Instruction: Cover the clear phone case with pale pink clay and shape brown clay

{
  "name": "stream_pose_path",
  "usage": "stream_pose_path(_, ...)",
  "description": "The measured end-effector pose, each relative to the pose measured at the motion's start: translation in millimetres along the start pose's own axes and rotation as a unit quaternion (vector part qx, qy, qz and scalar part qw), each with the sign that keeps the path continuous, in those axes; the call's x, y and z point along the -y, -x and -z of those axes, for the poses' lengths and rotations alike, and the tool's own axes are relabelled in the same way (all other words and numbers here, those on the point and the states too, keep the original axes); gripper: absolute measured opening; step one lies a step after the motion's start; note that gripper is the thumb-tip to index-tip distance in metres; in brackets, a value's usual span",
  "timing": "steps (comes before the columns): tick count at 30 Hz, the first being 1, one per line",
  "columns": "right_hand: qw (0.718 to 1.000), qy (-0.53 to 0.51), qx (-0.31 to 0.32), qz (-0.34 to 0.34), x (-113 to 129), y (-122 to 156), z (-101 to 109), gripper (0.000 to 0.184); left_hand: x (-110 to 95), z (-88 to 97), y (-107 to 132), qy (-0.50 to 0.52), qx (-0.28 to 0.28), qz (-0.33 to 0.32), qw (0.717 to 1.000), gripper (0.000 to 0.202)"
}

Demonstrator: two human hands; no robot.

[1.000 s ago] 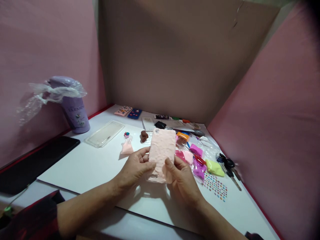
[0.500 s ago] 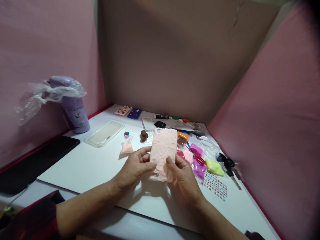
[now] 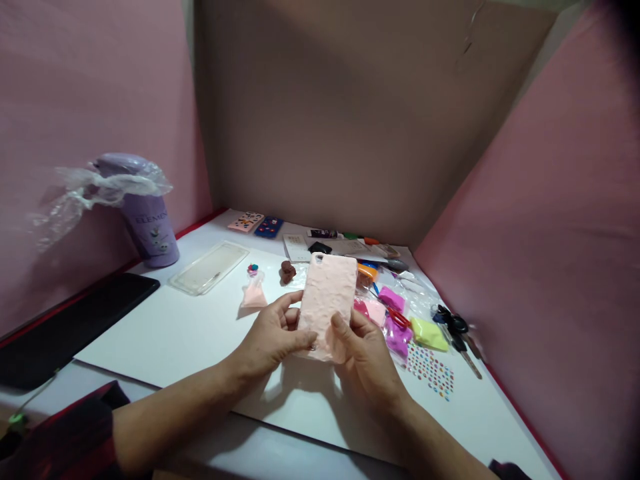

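Between both hands is a phone case (image 3: 329, 293) coated in lumpy pale pink clay, raised above a white board (image 3: 200, 340) and tilted a little. A small camera cutout shows at its upper left corner. My left hand (image 3: 267, 340) grips its lower left edge, thumb on the clay face and fingers curled at the side. My right hand (image 3: 367, 353) holds the lower right, its thumb pressed on the face and its other fingers partly hidden behind the case. Beyond the case lie a brown clay lump (image 3: 287, 272) and a small bag of peach clay (image 3: 255, 293).
A clear phone case (image 3: 210, 268) and a black phone (image 3: 75, 330) lie left, near a purple tumbler (image 3: 150, 223). On the right are yellow clay (image 3: 430, 335), purple clay (image 3: 399, 340), red-handled scissors (image 3: 399, 318), black scissors (image 3: 454, 323) and stick-on gems (image 3: 431, 370). Decorated cases (image 3: 246, 221) lie behind.
The clay-covered case has tilted slightly, its top edge shifting up and to the right. My left thumb has slid slightly right over its lower part. Both hands keep their hold.
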State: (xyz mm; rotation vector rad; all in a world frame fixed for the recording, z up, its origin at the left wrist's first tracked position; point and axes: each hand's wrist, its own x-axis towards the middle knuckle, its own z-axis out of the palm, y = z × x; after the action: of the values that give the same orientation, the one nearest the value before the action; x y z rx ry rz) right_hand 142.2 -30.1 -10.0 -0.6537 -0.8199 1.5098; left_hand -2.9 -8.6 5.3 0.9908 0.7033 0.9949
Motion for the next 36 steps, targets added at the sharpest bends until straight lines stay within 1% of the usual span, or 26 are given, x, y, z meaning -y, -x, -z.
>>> stream_pose_path(5, 1.000, -0.001, -0.002, -0.003, 2.0, 0.7, 1.4, 0.021, -4.5, -2.4, -0.1, 0.008, -0.005, -0.003, 1.000, 0.064)
stream_pose_path(8, 1.000, -0.002, -0.001, -0.005, 1.6, 1.3, 0.3, 0.022, -4.6, -2.8, 0.5, 0.027, 0.006, -0.008, 1.000, 0.060)
stream_pose_path(10, 1.000, -0.001, -0.004, -0.005, 1.0, 1.5, -0.9, 0.021, -3.0, -1.7, 0.7, 0.032, 0.016, -0.010, 0.999, 0.062)
stream_pose_path(13, 1.000, 0.002, -0.002, -0.005, 0.7, 1.3, -2.0, 0.018, 0.4, 1.0, -0.4, 0.021, 0.010, -0.008, 1.000, 0.066)
stream_pose_path(18, 1.000, -0.003, 0.001, -0.005, 2.0, 0.5, -1.5, 0.019, 2.0, 2.1, -2.9, 0.020, 0.014, -0.019, 1.000, 0.056)
stream_pose_path(20, 1.000, -0.005, 0.000, -0.004, 2.2, 0.4, -1.1, 0.020, 0.3, 0.7, -2.4, 0.017, 0.004, -0.019, 1.000, 0.056)
stream_pose_path(23, 1.000, -0.004, 0.000, -0.003, 1.9, 0.9, -1.0, 0.017, -2.4, -1.5, 0.1, 0.019, -0.010, -0.020, 1.000, 0.056)
stream_pose_path(28, 1.000, -0.003, 0.004, -0.006, 1.1, 2.5, -3.1, 0.019, -0.7, -0.6, 0.8, 0.046, 0.013, -0.032, 0.998, 0.059)
stream_pose_path(31, 1.000, 0.003, 0.001, -0.006, 1.6, 2.4, -3.8, 0.020, 1.5, 0.9, -1.3, 0.055, 0.017, -0.036, 0.998, 0.053)
stream_pose_path(33, 1.000, 0.008, -0.006, -0.007, 2.0, 1.8, -3.3, 0.022, 1.3, 1.1, -2.2, 0.045, 0.009, -0.034, 0.998, 0.051)
stream_pose_path(36, 1.000, 0.010, -0.014, -0.009, 2.6, 1.1, -2.1, 0.023, -0.6, 0.4, -1.6, 0.028, -0.023, -0.034, 0.999, 0.051)
